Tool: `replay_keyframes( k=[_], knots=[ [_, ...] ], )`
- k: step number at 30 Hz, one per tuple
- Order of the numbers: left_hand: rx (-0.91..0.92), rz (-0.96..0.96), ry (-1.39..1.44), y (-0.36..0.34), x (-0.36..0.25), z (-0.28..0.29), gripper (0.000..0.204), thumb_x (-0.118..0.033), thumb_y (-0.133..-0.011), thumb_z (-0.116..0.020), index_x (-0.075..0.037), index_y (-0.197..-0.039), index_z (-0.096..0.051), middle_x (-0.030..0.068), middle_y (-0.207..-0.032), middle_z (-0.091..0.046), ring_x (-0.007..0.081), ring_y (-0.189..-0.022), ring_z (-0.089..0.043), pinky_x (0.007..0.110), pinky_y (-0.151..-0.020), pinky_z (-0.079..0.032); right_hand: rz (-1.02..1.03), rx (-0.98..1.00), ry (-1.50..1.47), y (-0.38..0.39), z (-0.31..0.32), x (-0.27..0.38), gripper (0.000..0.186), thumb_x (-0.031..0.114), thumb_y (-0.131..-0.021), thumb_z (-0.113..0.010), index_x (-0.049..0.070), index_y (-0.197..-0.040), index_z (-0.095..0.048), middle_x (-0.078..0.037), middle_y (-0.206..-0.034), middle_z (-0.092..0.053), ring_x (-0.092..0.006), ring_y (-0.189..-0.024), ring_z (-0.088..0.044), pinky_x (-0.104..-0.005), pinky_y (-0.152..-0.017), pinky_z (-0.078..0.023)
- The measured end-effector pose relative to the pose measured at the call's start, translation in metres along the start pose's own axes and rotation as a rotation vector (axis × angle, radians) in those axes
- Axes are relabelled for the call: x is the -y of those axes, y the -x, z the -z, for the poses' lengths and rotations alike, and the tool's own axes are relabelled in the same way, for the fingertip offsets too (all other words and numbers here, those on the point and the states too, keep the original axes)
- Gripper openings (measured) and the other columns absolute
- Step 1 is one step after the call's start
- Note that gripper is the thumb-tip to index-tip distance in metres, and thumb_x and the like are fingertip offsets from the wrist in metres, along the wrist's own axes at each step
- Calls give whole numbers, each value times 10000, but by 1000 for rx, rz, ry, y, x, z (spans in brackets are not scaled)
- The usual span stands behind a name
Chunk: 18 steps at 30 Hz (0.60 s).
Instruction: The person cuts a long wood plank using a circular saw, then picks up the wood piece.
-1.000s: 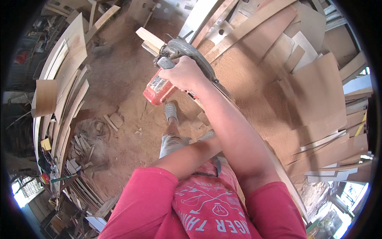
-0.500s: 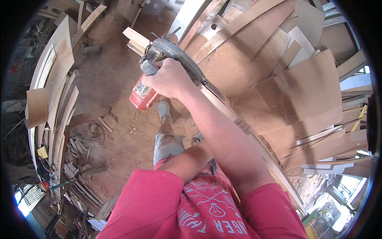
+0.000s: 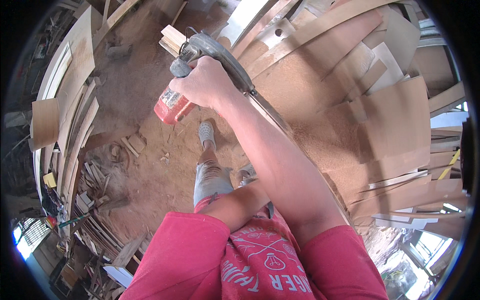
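My right hand (image 3: 202, 85) is closed round the handle of a circular saw (image 3: 172, 106) with a red motor housing and a grey blade guard. The saw sits on a long, narrow wooden board (image 3: 270, 115), whose pale far end (image 3: 173, 37) sticks out beyond the tool. Much of this board is covered by my right forearm. My left arm (image 3: 237, 204) crosses beneath the right one, and its hand is hidden behind it. The blade itself cannot be seen.
Sawdust coats the ground around my shoes (image 3: 206, 133). Many thin wood sheets (image 3: 395, 125) lie overlapped at the right. Curved panels and strips (image 3: 75, 65) lean at the left, above a heap of offcuts (image 3: 92, 180).
My right hand and the saw have moved slightly away from me, up and left in the picture. Less of the board's far end shows ahead of the saw. The view has shifted a little.
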State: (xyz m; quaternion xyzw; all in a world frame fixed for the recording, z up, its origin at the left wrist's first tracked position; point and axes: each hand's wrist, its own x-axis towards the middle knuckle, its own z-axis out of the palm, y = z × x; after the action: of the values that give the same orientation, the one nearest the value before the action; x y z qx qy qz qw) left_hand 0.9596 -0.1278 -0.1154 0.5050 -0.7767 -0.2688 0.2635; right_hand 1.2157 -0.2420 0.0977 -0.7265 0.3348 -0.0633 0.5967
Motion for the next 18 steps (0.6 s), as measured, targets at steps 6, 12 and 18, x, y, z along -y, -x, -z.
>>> replay_keyframes(
  k=[6, 12, 18],
  knots=[
    [-4, 14, 19, 0, -4, 5, 557, -238, -933, -500, 27, -1421, -555, 154, -1343, -610, 295, -1280, -557, 426, -1140, -412, 64, -2, 77, -20, -9, 3, 284, 283, -779, -745, 4, -824, -766, -160, -803, -771, -268, -781, -752, -379, -760, -576],
    [-24, 27, 44, -1, 0, 10, 553, -233, -931, -505, 25, -1417, -560, 156, -1338, -613, 299, -1276, -561, 429, -1138, -416, 94, 15, 156, -39, -14, 11, 304, 282, -767, -750, -19, -813, -757, -158, -793, -769, -254, -780, -755, -368, -761, -586],
    [-32, 31, 56, -1, -6, 19, 548, -229, -929, -511, 23, -1413, -564, 158, -1332, -616, 302, -1272, -565, 432, -1135, -419, 159, -31, 125, -52, -22, 19, 309, 286, -772, -735, -23, -767, -740, -151, -710, -737, -235, -680, -734, -360, -696, -586]
  ],
)
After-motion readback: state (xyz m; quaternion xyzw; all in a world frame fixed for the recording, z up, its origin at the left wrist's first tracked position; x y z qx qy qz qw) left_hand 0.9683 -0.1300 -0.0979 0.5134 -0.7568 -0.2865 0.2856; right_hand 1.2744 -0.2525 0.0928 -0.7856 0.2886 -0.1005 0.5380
